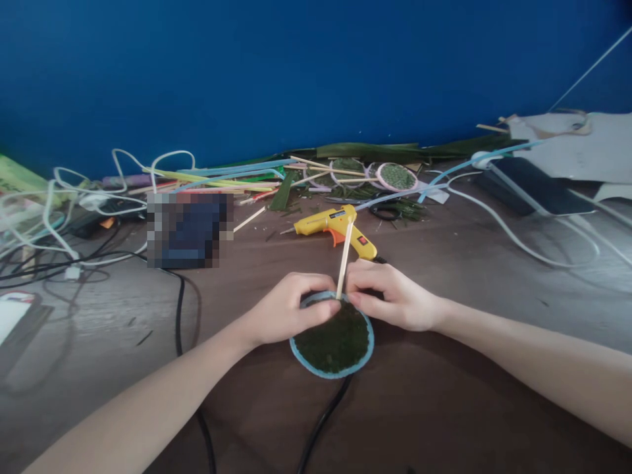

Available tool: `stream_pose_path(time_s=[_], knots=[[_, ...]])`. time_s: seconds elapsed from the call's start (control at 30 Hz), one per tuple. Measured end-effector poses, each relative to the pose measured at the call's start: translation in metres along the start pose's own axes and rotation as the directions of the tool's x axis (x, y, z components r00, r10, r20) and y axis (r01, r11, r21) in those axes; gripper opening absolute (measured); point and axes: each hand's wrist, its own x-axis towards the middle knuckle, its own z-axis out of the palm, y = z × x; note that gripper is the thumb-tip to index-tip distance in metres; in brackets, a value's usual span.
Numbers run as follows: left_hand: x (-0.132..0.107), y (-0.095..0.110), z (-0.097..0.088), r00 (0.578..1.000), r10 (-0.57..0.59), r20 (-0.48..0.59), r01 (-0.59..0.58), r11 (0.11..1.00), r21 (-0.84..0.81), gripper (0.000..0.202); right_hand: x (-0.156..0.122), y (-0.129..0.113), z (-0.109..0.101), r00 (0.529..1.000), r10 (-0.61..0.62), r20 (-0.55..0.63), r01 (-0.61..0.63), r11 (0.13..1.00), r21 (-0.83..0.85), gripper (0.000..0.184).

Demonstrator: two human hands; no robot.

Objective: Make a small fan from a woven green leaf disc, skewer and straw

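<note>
A round, flat disc (pixel 332 349) with a dark green face and a light blue rim is held up above the brown table. From its top edge a pale wooden stick (pixel 345 260) rises, leaning slightly right. My left hand (pixel 296 309) pinches the disc's upper left edge, its thumb lying on the green face beside the stick's foot. On the other side, my right hand (pixel 392 296) is closed at the upper right rim, thumb and fingertips close to the stick. The fingers behind the disc are hidden. Just beyond my hands lies a yellow glue gun (pixel 320 222) with an orange trigger.
Round green pieces with pale purple rims (pixel 396 176), thin sticks, coloured strips and leaf scraps lie along the blue wall. White cables (pixel 49 210) tangle at left. A black cord (pixel 178 316) crosses the table. A blurred dark object (pixel 192 230) and a black tilted device (pixel 540 184) flank the middle.
</note>
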Motion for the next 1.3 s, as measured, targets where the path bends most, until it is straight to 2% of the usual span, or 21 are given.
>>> stream_pose_path(time_s=[0.17,0.37,0.53,0.73,1.07,1.3], knots=[[-0.0008,-0.0037,-0.0017,1.000,-0.002,-0.017,0.000,0.993,-0.120,0.027,0.0007,-0.0013,-0.0003,1.000,-0.005,-0.004,0.005,1.000,-0.009,0.021],[-0.0005,-0.0028,0.0028,0.970,0.005,-0.245,-0.045,0.987,-0.157,0.002,0.0008,0.0003,-0.0008,1.000,0.022,0.000,-0.022,1.000,-0.012,0.022],[0.0000,-0.0058,0.0051,0.949,0.037,-0.312,-0.085,0.986,-0.142,0.010,0.0002,-0.0004,-0.0010,0.999,0.034,-0.021,-0.034,0.999,-0.007,0.023],[0.0000,-0.0058,0.0020,0.974,0.046,-0.220,-0.081,0.985,-0.152,0.003,-0.0001,-0.0008,-0.0011,0.998,0.047,-0.037,-0.046,0.999,0.026,0.023],[0.0008,-0.0056,0.0002,0.985,0.003,-0.175,-0.029,0.989,-0.146,0.002,-0.0004,-0.0014,-0.0009,0.995,0.074,-0.067,-0.072,0.997,0.032,0.021],[0.0010,-0.0048,0.0002,0.984,0.012,-0.178,-0.036,0.991,-0.132,0.003,-0.0010,-0.0032,-0.0006,0.994,0.066,-0.082,-0.065,0.998,0.015,0.021]])
